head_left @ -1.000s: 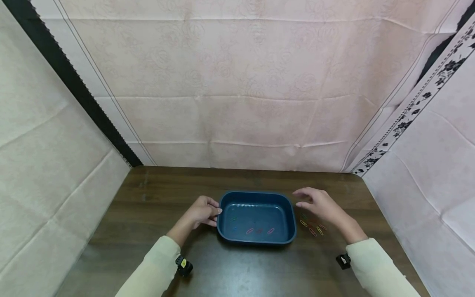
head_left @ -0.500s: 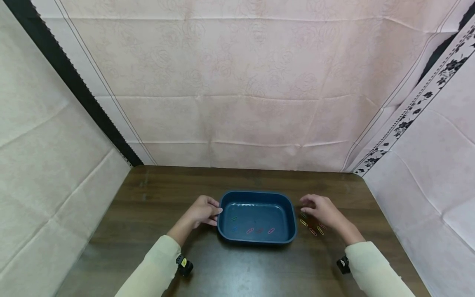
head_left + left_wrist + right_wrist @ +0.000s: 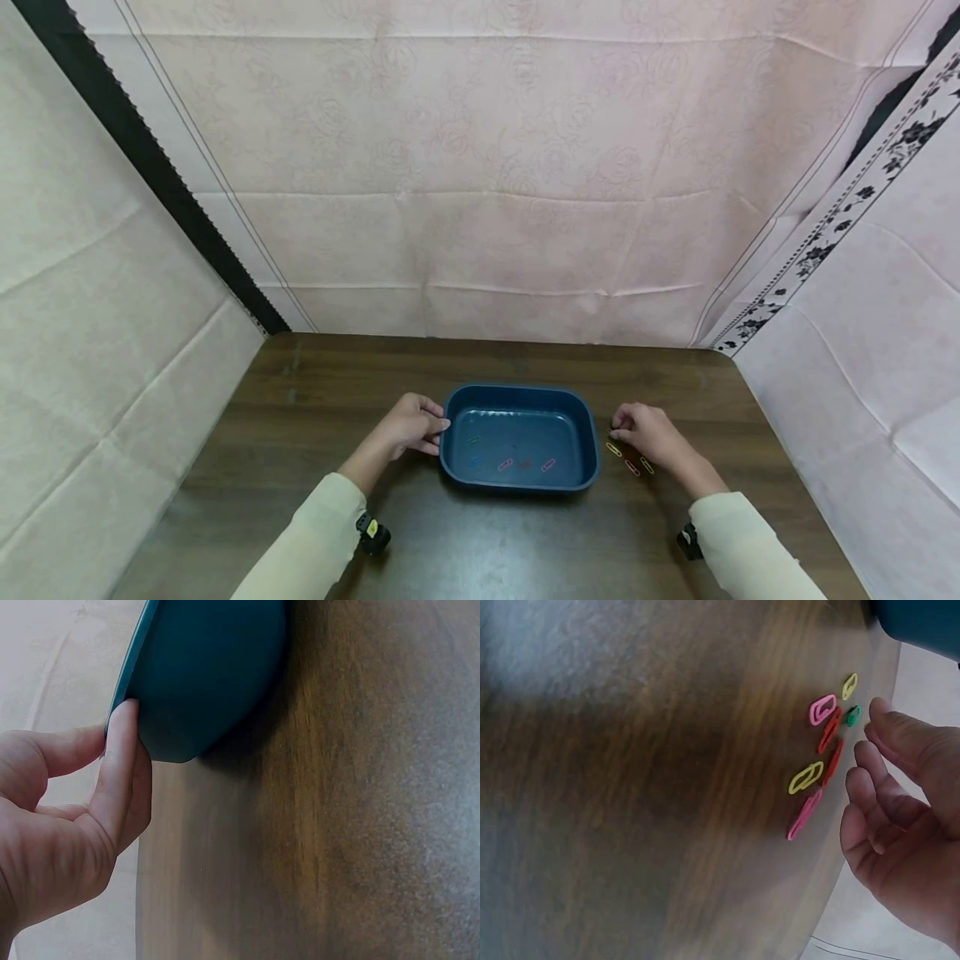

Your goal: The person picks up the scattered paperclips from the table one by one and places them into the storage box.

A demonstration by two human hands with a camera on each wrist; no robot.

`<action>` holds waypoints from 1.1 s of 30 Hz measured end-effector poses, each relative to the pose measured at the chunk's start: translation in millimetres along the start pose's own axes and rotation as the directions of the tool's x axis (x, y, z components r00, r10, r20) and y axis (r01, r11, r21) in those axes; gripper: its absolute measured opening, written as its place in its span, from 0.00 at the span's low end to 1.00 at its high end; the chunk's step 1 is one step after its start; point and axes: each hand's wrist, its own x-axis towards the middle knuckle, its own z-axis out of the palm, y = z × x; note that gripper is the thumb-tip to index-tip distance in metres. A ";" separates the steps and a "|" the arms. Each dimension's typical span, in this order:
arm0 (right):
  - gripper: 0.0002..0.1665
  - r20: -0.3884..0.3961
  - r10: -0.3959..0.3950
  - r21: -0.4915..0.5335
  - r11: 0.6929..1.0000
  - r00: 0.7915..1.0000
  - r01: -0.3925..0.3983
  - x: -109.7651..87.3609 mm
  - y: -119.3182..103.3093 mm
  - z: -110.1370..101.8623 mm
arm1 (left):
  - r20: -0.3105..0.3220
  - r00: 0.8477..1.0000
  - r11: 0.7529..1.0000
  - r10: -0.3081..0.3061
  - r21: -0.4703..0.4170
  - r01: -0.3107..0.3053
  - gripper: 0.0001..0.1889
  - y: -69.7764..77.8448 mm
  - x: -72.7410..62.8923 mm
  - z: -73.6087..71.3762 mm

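Observation:
My left hand [image 3: 411,425] pinches the left rim of a dark blue plastic tray [image 3: 519,481]. In the left wrist view the thumb lies on one side of the rim, and the fingers [image 3: 124,761] press the outer wall. To the right of the tray, my right hand [image 3: 651,433] is low over the table beside loose paper clips. Its thumb and forefinger are close together near a green paper clip [image 3: 853,715], which lies just off the fingertips. Pink [image 3: 823,709], red [image 3: 829,731] and yellow paper clips [image 3: 806,778] lie around it on the wood.
Several coloured paper clips lie inside the tray, among them a pink paper clip [image 3: 548,464] and a green paper clip [image 3: 472,440]. The brown wooden table [image 3: 465,550] is bordered by pale cloth [image 3: 480,250] at the back and sides.
My right hand has come down and slightly right, from above the tray's right edge to the loose clips, its fingers drawing together. The left hand stays on the rim; the tray keeps its place.

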 end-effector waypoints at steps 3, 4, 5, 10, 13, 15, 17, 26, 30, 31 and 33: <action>0.09 -0.005 -0.004 -0.023 1.000 1.000 0.004 -0.5 2.1 2.1 | 0.000 1.000 1.000 -0.005 0.001 0.005 0.13 0.3 0.3 -0.2; 0.10 -0.007 -0.002 -0.025 1.000 1.000 0.002 -0.7 2.3 2.6 | 0.001 1.000 1.000 -0.004 0.005 0.004 0.13 0.1 0.2 -0.2; 0.10 -0.007 0.000 -0.030 1.000 1.000 0.000 -0.9 2.5 3.0 | 0.000 1.000 1.000 -0.006 0.005 0.006 0.13 0.0 0.3 -0.3; 0.10 0.003 0.018 -0.035 0.999 1.000 -0.018 -2.1 2.2 3.7 | -0.002 1.000 1.000 -0.011 0.009 0.011 0.13 0.1 -0.2 0.1; 0.10 0.008 0.034 -0.036 0.999 0.999 -0.034 -2.0 0.5 3.9 | 0.001 1.000 1.000 -0.009 0.009 0.009 0.13 0.0 -0.3 0.5; 0.09 0.011 0.050 -0.037 0.998 0.999 -0.050 -1.4 -1.0 4.2 | 0.002 1.000 1.000 -0.007 0.011 0.007 0.13 -0.3 -0.1 0.8; 0.09 0.016 0.067 -0.044 0.997 0.998 -0.067 -0.8 -2.0 4.5 | -0.001 1.000 1.000 -0.011 0.011 0.011 0.13 -0.2 0.2 1.0; 0.06 0.032 0.137 -0.050 0.990 0.990 -0.135 -1.4 -7.5 3.8 | -0.009 1.000 1.000 -0.009 0.007 0.009 0.13 -0.9 1.9 1.3; 0.06 0.037 0.140 -0.064 0.988 0.989 -0.138 -1.9 -10.1 3.1 | -0.010 1.000 1.000 -0.004 0.002 0.004 0.13 -1.1 1.7 1.6; 0.06 0.039 0.140 -0.069 0.988 0.989 -0.138 -2.1 -10.7 2.9 | -0.009 1.000 1.000 -0.003 0.003 0.003 0.13 -1.3 1.6 1.6; 0.06 0.046 0.142 -0.080 0.987 0.989 -0.138 -2.5 -11.6 2.7 | -0.007 1.000 1.000 -0.001 0.005 0.001 0.13 -1.6 1.4 1.5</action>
